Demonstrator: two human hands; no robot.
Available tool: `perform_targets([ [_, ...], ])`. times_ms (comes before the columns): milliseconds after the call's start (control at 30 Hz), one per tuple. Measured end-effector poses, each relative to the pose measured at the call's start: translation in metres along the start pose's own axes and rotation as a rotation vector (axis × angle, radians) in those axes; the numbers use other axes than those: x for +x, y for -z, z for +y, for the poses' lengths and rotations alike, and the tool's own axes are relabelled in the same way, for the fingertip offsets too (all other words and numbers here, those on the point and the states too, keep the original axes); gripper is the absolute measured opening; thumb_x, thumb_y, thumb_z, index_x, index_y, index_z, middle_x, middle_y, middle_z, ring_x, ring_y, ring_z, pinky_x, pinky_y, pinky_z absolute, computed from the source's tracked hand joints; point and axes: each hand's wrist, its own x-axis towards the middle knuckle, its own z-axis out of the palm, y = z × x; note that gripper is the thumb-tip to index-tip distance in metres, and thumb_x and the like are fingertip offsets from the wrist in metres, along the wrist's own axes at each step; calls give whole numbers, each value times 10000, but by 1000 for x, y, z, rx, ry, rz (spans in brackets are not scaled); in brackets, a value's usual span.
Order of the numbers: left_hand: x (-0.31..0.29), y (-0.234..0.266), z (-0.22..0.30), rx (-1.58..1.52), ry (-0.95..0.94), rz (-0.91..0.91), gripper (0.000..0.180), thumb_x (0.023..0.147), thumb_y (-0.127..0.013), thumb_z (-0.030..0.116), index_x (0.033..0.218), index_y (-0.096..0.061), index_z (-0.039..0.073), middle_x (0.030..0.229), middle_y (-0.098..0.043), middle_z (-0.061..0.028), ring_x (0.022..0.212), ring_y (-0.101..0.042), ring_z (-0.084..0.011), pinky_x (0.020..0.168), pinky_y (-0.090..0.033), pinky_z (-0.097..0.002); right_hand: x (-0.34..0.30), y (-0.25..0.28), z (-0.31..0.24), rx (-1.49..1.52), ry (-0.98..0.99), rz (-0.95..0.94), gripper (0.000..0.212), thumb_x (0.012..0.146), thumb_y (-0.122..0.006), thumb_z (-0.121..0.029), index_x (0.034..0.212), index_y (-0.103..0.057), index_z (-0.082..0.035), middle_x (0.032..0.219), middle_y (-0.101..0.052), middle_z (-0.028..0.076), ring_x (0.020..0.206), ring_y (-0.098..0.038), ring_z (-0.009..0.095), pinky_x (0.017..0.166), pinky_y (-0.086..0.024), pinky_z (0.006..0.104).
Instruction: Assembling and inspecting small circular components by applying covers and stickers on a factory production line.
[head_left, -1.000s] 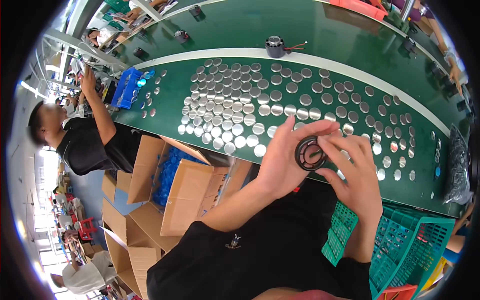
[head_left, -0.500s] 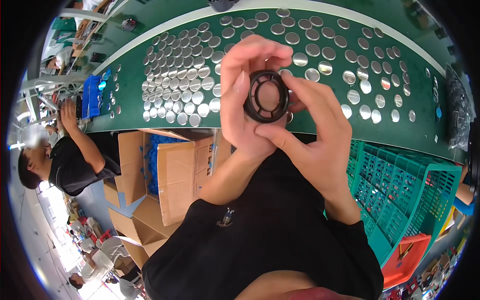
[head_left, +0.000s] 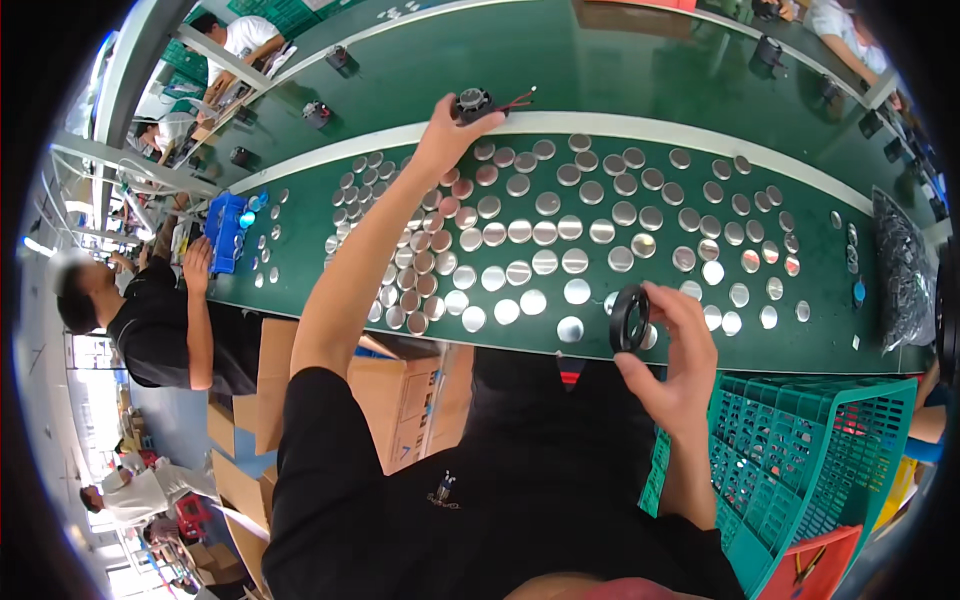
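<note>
Green table (head_left: 300,280): left hand (head_left: 445,140) has fingers spread around black motor (head_left: 474,101) at far edge; right hand (head_left: 684,358) pinches black ring (head_left: 619,320) over near edge. Best keep clear of wires (head_left: 517,102)

Black short-sleeved shirt (head_left: 530,510), bare forearms (head_left: 350,275)
It spreads across the lower centre of the frame, a small emblem (head_left: 445,487) with pale stitching on the chest, sleeves (head_left: 325,425) plain black; left hand (head_left: 447,140) and right hand (head_left: 682,365) ungloved.

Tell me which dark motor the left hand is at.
The motor with red wires, by the white strip, top centre. The left hand's thumb and fingers straddle it; the other motors sit away from both hands.
</note>
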Motion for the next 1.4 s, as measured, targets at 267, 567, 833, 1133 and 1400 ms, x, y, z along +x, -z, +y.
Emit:
perform_targets([
  [267,-59,-2,80,-8,-500,108,651,715,-857,238,1214,-503,13,1116,-556,-141,1026,-598,-294,906,-492,-380,7,22,-25,-188,130,41,675,615,-832,-75,1246,-604,-5,1167,-609,149,998,-612,266,842,-506,342],
  [567,-194,-3,132,-424,-557,134,783,591,-915,118,1257,-509,64,1227,-615,-103,1085,-598,-250,875,-508,-334,59,6,-58,-359,609,-17,666,600,-830,-137,1204,-609,36,1148,-626,188,1034,-615,305,881,-504,380],
  [833,-213,-7,127,-475,-591,144,775,589,-903,118,1254,-507,66,1234,-607,-110,1121,-577,-268,905,-501,-351,46,-8,-59,-334,560,-46,654,574,-826,-65,1191,-625,15,1132,-627,159,1017,-619,287,847,-522,361],
  [1133,-213,-5,131,-395,-626,149,806,603,-903,87,1263,-443,40,1224,-586,-145,1096,-601,-251,901,-524,-341,45,-13,-55,-290,523,-22,660,562,-823,-37,1191,-628,12,1121,-613,161,995,-620,266,787,-536,338],
  [1400,-217,-8,129,-406,-598,132,826,633,-913,75,1266,-385,22,1208,-568,-159,1065,-623,-224,892,-540,-331,45,-15,-53,-267,536,-31,656,570,-819,-41,1194,-623,18,1126,-614,171,986,-623,268,779,-537,338],
])
